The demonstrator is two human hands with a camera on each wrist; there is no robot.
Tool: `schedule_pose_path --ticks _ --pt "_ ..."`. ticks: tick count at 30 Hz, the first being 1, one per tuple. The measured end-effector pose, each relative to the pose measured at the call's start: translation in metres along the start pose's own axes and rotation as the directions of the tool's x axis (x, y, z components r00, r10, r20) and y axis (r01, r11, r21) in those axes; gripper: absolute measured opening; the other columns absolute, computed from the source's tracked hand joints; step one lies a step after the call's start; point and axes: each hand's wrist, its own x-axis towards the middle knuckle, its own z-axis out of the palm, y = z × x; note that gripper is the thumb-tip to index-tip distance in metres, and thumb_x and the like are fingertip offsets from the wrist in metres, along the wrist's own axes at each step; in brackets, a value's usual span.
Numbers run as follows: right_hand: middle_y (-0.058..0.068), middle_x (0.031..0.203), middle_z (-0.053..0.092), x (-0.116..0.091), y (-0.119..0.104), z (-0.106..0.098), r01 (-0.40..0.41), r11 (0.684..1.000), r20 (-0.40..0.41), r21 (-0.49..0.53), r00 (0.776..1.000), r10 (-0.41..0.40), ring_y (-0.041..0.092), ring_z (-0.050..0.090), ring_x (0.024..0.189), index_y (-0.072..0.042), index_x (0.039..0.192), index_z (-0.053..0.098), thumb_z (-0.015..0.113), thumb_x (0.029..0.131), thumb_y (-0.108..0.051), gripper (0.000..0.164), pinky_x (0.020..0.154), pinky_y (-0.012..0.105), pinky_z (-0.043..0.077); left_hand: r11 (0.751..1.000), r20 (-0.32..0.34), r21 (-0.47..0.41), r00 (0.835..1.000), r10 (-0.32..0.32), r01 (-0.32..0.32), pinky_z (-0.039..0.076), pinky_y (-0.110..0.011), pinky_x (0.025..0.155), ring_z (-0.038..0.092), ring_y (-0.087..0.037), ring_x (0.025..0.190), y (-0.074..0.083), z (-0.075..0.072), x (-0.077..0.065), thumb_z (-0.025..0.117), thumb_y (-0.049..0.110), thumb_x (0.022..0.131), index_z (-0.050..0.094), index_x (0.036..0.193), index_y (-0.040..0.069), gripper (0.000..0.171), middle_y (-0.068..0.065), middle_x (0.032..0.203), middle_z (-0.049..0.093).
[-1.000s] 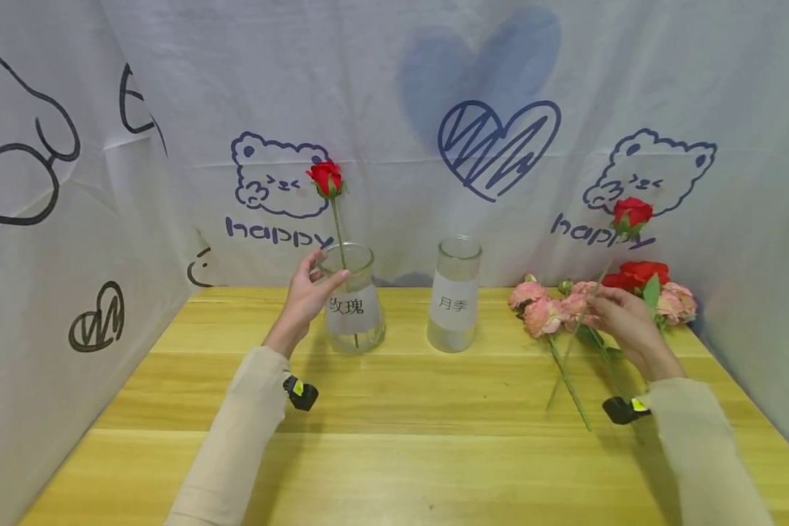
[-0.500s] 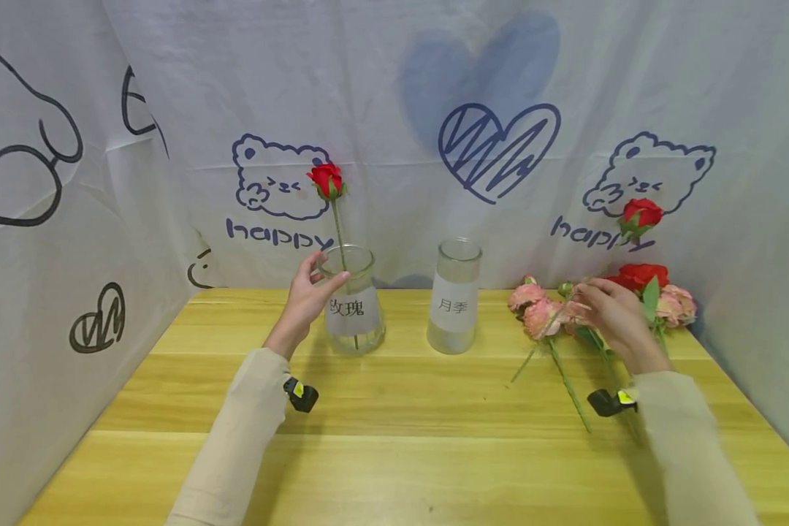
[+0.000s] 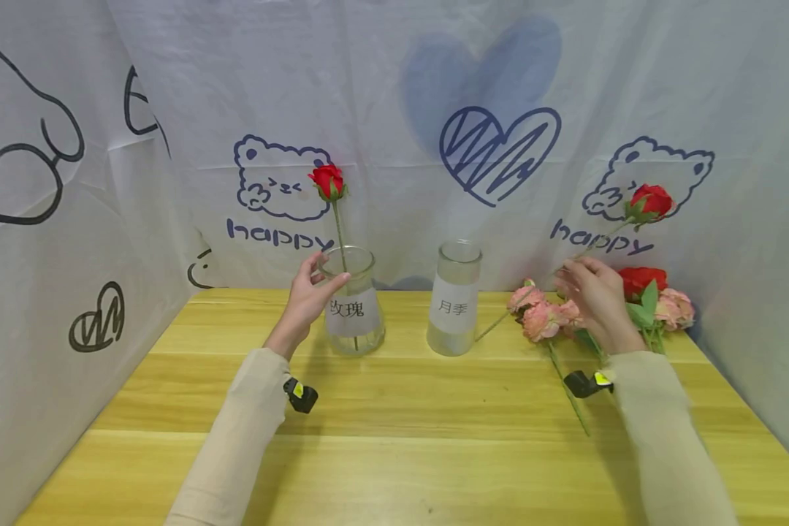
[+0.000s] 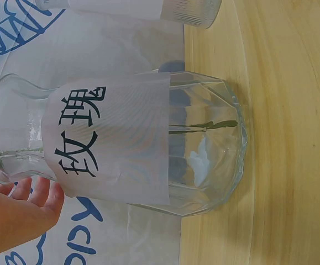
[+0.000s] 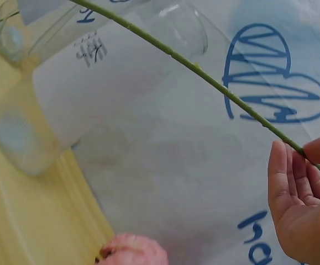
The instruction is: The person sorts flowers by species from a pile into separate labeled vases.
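On the wooden worktop (image 3: 394, 467), the left hand (image 3: 305, 301) grips the left vase (image 3: 365, 329); the right hand (image 3: 595, 301) pinches a red rose (image 3: 651, 203) by its stem (image 5: 226, 92). Guide the stem clear of the right vase (image 3: 453, 337).

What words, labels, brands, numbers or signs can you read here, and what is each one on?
"玫瑰": paper label on the wide glass vase.
"月季": second label on the narrow glass vase.
"happy": backdrop cloth, under the left bear drawing.
"happy": same cloth, under the right bear drawing.
Any marking on the left wrist camera or right wrist camera is too small to read.
No numbers or brands are readable.
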Motion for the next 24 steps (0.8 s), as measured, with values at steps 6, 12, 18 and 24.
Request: schedule_pose_path --ticks 6,12,18,24 --pt "0.007 0.099 0.054 0.002 -0.010 0.021 -0.004 1.000 -0.012 0.022 1.000 0.005 0.012 0.061 0.084 -0.005 0.088 0.055 0.056 0.097 -0.005 0.008 0.076 0.021 0.055 1.000 0.002 0.003 1.000 0.004 -0.004 0.030 -0.044 0.111 0.025 -0.029 0.139 -0.001 0.000 0.000 0.067 0.030 0.092 0.016 0.154 0.009 0.083 -0.006 0.155 0.027" --pt "0.008 0.103 0.052 0.007 -0.019 0.039 -0.007 1.000 -0.056 0.014 0.998 0.008 0.013 0.060 0.087 -0.005 0.097 0.054 0.057 0.097 -0.007 0.003 0.076 0.021 0.055 1.000 0.006 -0.001 1.000 0.004 -0.004 0.031 -0.044 0.110 0.025 -0.029 0.139 -0.002 0.000 0.001 0.066 0.030 0.092 0.016 0.154 0.009 0.082 -0.006 0.155 0.027" --pt "0.005 0.099 0.053 0.020 -0.031 0.059 0.021 1.000 -0.062 0.008 0.998 -0.021 0.012 0.062 0.085 -0.004 0.098 0.052 0.056 0.097 -0.008 0.005 0.075 0.019 0.054 1.000 0.010 0.008 1.000 0.009 -0.009 0.031 -0.044 0.110 0.025 -0.028 0.139 -0.001 0.001 0.001 0.067 0.032 0.092 0.016 0.155 0.010 0.083 -0.005 0.155 0.027" --pt "0.004 0.095 0.055 0.025 -0.038 0.086 0.041 0.999 -0.009 0.010 0.999 -0.041 0.010 0.062 0.081 -0.002 0.101 0.051 0.053 0.098 -0.003 0.005 0.070 0.018 0.054 1.000 0.002 0.013 1.000 0.003 -0.003 0.031 -0.045 0.110 0.026 -0.027 0.138 -0.001 0.000 0.000 0.066 0.033 0.092 0.016 0.155 0.011 0.083 -0.004 0.155 0.027"
